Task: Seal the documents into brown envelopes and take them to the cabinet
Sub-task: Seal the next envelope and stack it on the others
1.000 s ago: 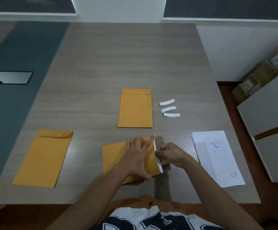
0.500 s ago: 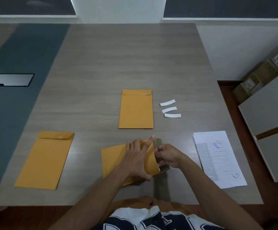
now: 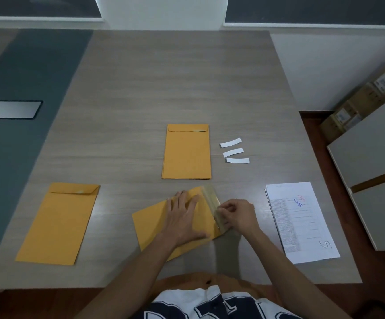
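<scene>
Half a second ago the flap of the envelope (image 3: 177, 226) under my hands stood curled up with a white strip showing; now it lies open flat on the table (image 3: 187, 88), its shiny glue band bared along the right edge. My left hand (image 3: 184, 217) rests flat on the envelope with fingers spread, pinning it down. My right hand (image 3: 235, 215) has its fingers curled at the glue band, seemingly pinching the flap's edge or a peeled liner; I cannot tell which. I judge the next step is folding the flap over and pressing it shut. Three white strips (image 3: 233, 150) lie beyond, beside a stack of envelopes (image 3: 187, 153). Another envelope (image 3: 58, 224) lies to my left, and the remaining documents (image 3: 302, 222) to my right.
</scene>
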Available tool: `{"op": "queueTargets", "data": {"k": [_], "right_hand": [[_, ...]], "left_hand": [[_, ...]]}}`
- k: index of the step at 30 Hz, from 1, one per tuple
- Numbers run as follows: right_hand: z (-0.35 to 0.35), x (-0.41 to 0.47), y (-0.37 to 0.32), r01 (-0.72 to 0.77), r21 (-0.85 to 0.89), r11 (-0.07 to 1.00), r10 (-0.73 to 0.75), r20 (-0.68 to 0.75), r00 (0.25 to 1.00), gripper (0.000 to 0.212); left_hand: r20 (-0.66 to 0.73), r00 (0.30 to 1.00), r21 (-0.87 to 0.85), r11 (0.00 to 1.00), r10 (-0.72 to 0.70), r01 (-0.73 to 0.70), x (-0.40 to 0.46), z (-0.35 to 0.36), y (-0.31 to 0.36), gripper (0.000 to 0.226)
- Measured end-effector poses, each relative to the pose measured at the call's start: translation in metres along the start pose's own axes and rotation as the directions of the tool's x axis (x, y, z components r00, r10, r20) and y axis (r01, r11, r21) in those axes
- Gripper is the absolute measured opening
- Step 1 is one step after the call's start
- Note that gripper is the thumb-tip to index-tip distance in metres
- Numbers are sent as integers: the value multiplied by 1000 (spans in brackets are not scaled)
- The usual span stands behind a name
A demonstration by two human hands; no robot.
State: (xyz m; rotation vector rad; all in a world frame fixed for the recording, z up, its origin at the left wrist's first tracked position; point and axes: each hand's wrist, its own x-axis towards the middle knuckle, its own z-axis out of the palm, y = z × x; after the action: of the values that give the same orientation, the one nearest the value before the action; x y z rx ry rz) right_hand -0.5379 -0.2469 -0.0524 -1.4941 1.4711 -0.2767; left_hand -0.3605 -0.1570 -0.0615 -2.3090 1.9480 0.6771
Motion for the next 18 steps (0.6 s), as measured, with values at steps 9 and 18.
{"op": "queueTargets", "data": {"k": [9, 18], "right_hand": [[15, 3, -8, 120, -206, 971, -138, -80, 987, 15], [40, -12, 11, 478, -427, 767, -469, 135, 873, 34]], "left_hand": [[-49, 997, 74, 996, -53, 57, 5, 1, 4, 73], [-158, 984, -222, 974, -85, 49, 7, -16, -12, 59]]}}
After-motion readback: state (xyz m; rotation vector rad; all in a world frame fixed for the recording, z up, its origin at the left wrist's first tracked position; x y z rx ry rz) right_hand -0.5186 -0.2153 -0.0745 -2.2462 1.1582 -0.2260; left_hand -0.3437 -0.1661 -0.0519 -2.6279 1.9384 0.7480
